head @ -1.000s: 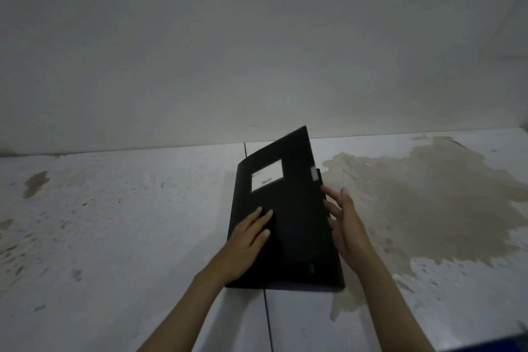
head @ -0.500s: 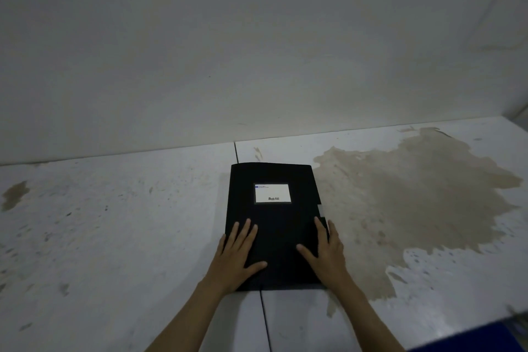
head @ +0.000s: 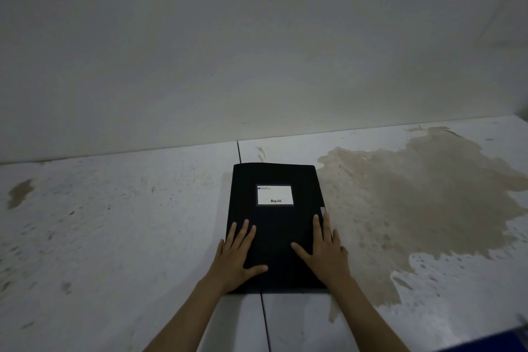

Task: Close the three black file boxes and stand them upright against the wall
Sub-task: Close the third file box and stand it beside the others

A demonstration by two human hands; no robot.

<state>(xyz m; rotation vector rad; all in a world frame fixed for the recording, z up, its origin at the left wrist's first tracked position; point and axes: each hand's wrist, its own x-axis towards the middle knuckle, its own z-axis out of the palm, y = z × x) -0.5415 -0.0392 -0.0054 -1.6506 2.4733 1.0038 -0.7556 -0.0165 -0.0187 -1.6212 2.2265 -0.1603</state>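
Black file box (head: 275, 226) lies closed and flat under the left hand (head: 237, 256) and right hand (head: 324, 251), palms spread wide, not yet stood against the wall (head: 257, 51).

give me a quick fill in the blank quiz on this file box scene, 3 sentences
1. The black file box lies ____ on the table, not upright.
2. The left hand and right hand both press on its ____.
3. The label on the box is ____ in colour.

Missing words: flat; lid; white
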